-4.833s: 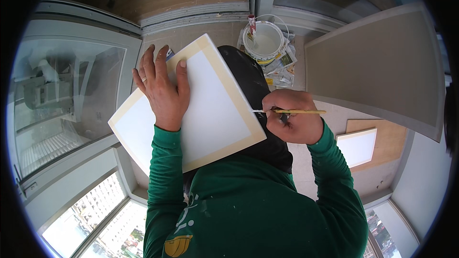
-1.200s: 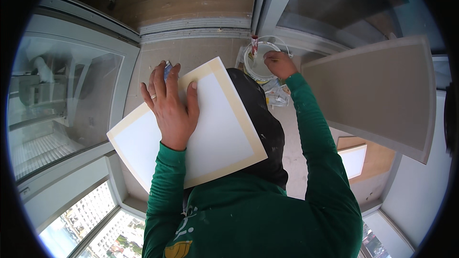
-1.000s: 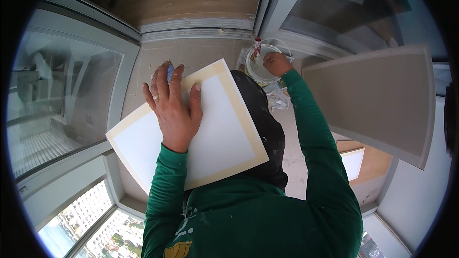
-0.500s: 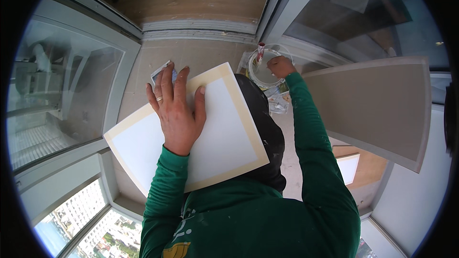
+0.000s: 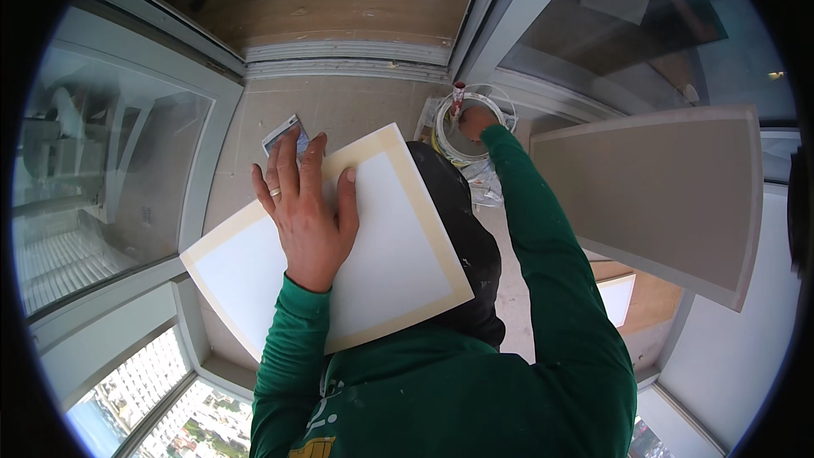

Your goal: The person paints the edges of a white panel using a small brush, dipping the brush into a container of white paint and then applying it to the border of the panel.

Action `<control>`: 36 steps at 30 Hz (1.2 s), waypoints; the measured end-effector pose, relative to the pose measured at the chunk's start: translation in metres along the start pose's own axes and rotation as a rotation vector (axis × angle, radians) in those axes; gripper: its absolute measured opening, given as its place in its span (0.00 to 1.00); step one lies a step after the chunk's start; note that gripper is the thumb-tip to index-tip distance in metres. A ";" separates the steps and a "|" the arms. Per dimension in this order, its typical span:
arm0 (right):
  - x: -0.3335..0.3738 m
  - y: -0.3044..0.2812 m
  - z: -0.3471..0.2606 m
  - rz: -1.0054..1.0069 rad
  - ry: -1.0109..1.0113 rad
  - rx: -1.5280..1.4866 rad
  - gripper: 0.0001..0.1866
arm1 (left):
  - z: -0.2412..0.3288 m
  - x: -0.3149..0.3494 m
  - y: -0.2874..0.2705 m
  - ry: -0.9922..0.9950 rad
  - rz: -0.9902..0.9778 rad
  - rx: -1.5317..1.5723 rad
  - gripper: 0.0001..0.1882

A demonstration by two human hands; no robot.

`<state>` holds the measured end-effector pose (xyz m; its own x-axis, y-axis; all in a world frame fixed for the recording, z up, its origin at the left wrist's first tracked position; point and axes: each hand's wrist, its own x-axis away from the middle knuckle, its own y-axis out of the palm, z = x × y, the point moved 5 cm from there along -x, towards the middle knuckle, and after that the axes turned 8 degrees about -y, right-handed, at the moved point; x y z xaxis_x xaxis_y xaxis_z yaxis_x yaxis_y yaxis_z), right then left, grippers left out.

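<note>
A white rectangular panel with a cream taped border [image 5: 398, 246] lies tilted across my lap, over my dark trousers. My left hand [image 5: 314, 225] rests on its upper part, fingers stretched and spread, a ring on one of them. My right arm reaches forward to a round white bucket [image 5: 441, 137] on the floor. Inside its rim is my right hand [image 5: 477, 121], with its fingers hidden. A red-stained handle [image 5: 458, 95] stands up at the bucket's far edge. Just beyond my left fingertips lies a small blue and white flat item [image 5: 278, 133], partly covered by them.
At the right leans a large grey-beige panel with a paler border [image 5: 653, 195]. Clear plastic wrapping [image 5: 486, 185] sits beside the bucket. A glass door [image 5: 119, 153] stands at the left, and a sliding-door track [image 5: 348, 59] crosses ahead. Another white panel [image 5: 616, 298] lies behind the leaning one.
My right hand has gone lower into the bucket and slightly left, so its fingers no longer show. My left hand stays flat on the panel, shifting only slightly in the picture along with it.
</note>
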<state>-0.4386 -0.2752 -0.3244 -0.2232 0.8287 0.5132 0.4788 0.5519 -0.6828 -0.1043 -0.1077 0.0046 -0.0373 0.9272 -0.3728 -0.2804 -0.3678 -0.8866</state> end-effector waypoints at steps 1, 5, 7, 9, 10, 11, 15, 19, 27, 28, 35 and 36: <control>-0.003 0.002 0.003 0.000 0.017 -0.008 0.18 | 0.000 0.000 0.000 -0.002 0.000 0.002 0.26; -0.014 0.014 0.025 0.019 0.041 0.056 0.18 | 0.001 -0.002 0.001 0.003 -0.019 0.006 0.26; -0.017 0.017 0.026 0.029 0.013 0.091 0.18 | 0.002 -0.002 0.001 -0.002 -0.026 0.005 0.26; -0.018 0.019 0.027 0.029 0.004 0.144 0.18 | 0.001 -0.002 0.002 -0.002 -0.027 0.004 0.26; -0.018 0.020 0.027 0.018 -0.002 0.172 0.18 | 0.001 -0.002 0.002 -0.002 -0.027 0.004 0.26; -0.018 0.020 0.028 0.007 -0.008 0.200 0.18 | 0.001 -0.003 0.002 0.000 -0.028 0.006 0.26; -0.016 0.014 0.019 0.019 -0.072 0.279 0.17 | 0.001 -0.003 0.002 -0.001 -0.024 0.006 0.26; -0.018 0.009 0.019 0.047 -0.069 0.250 0.17 | 0.001 -0.003 0.001 -0.004 -0.021 0.012 0.26; -0.018 0.024 0.021 -0.117 -0.011 0.251 0.16 | 0.001 -0.002 0.002 -0.003 -0.017 0.008 0.26; -0.018 0.023 0.022 -0.109 -0.002 0.225 0.16 | 0.002 -0.003 0.002 -0.003 -0.018 0.009 0.26; -0.016 0.024 0.031 -0.046 -0.136 0.434 0.18 | 0.003 -0.003 0.003 0.007 -0.021 0.023 0.26; -0.016 0.026 0.028 -0.062 -0.137 0.476 0.18 | 0.004 -0.003 0.002 0.006 -0.023 0.023 0.26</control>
<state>-0.4464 -0.2717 -0.3645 -0.3639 0.7802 0.5088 0.0276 0.5551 -0.8314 -0.1081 -0.1112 0.0052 -0.0244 0.9347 -0.3545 -0.3032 -0.3449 -0.8883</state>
